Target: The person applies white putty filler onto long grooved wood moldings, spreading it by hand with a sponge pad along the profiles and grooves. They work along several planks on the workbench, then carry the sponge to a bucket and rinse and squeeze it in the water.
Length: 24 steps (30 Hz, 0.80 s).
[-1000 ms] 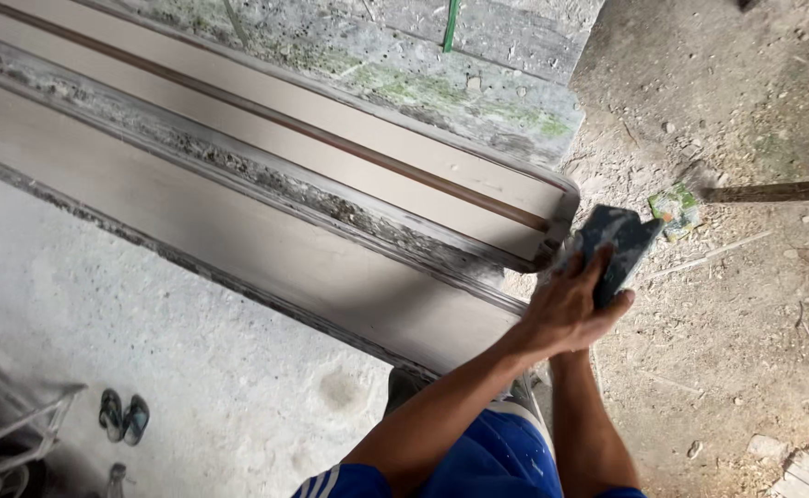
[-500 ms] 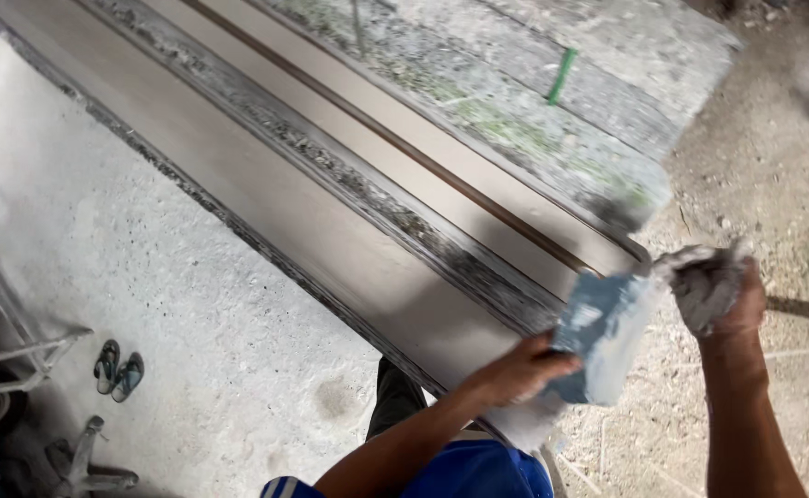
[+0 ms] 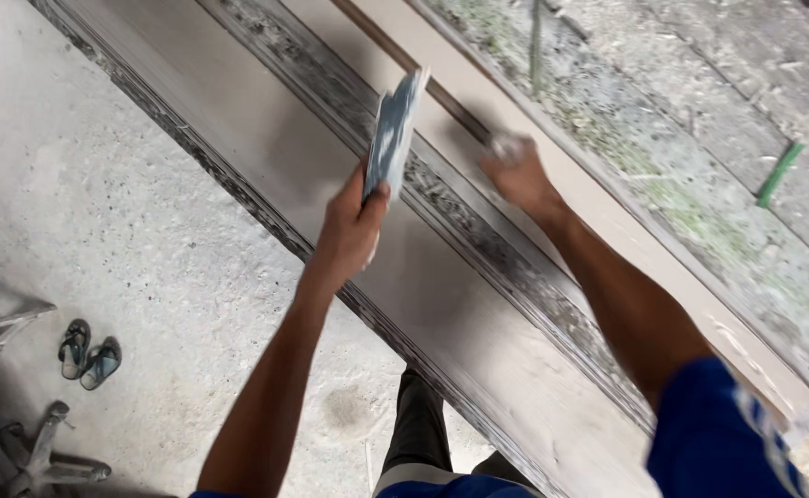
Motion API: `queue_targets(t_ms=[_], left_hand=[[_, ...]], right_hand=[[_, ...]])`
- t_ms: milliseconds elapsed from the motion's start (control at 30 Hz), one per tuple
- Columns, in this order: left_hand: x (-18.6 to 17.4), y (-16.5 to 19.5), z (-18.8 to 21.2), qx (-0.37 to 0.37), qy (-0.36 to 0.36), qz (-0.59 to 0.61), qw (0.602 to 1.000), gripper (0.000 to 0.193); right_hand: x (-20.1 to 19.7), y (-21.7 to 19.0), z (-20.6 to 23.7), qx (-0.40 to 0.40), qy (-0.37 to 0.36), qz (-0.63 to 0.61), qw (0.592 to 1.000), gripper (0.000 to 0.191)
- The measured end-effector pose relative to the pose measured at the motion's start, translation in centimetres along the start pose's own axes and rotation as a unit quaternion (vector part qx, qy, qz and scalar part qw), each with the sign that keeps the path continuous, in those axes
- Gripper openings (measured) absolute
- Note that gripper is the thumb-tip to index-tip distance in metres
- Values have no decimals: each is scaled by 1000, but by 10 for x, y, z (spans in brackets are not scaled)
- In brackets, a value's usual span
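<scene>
So the left hand (image 3: pixel 349 226) is clamped around the bottom edge of a flat grey-blue board (image 3: pixel 393 134), smeared with pale stuff, looks like a plasterer's hawk or float but I can't tell which. It's held up on edge, nearly vertical, hovering above the long moulded beam (image 3: pixel 478 277) that runs diagonally across the whole view.

The right hand (image 3: pixel 515 171) is out ahead of it, pressed down on the upper part of the beam right by the thin dark groove (image 3: pixel 423 78). It's motion-blurred and the knuckles look dusty white. The fingers seem curled together, maybe around something small, but honestly the blur hides it, so I can't say whether it's gripping anything.

The beam itself has a rough dark ridge (image 3: pixel 460 221) of crusty material running along its length between the two smoother grey-brown bands, and the board sits just over that ridge. Nothing lies between the two hands, only bare beam.

Around it: mossy rough concrete (image 3: pixel 700 184) on the far side with a green stick (image 3: pixel 780 173) lying on it. Down on the pale floor (image 3: pixel 128 203), well away, a pair of flip-flops (image 3: pixel 89 352) and some metal frame legs (image 3: pixel 45 452). The person's dark trouser leg (image 3: pixel 418 429) and blue sleeve (image 3: pixel 727 433) show at the bottom.
</scene>
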<state>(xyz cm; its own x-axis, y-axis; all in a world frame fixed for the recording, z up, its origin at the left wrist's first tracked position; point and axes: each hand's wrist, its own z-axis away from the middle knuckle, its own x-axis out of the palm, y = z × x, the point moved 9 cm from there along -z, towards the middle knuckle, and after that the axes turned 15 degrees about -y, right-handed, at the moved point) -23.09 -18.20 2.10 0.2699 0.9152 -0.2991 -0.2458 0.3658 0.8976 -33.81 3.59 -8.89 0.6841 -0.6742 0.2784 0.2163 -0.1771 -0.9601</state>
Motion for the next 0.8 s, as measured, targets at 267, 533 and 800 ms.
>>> queue_targets(t_ms=[267,533,800], left_hand=[[-44,16,-68,-79,-70,-77,991,59],[-18,24,-128,86,13,-335,938,69],[-20,7,-174,-40,-31,-392,919,63]], right_hand=[[-24,-12,-74,141,224,2,964,23],[21,-75,-35,135,147,537,820,63],[34,17,-149,326,-57,676,659,97]])
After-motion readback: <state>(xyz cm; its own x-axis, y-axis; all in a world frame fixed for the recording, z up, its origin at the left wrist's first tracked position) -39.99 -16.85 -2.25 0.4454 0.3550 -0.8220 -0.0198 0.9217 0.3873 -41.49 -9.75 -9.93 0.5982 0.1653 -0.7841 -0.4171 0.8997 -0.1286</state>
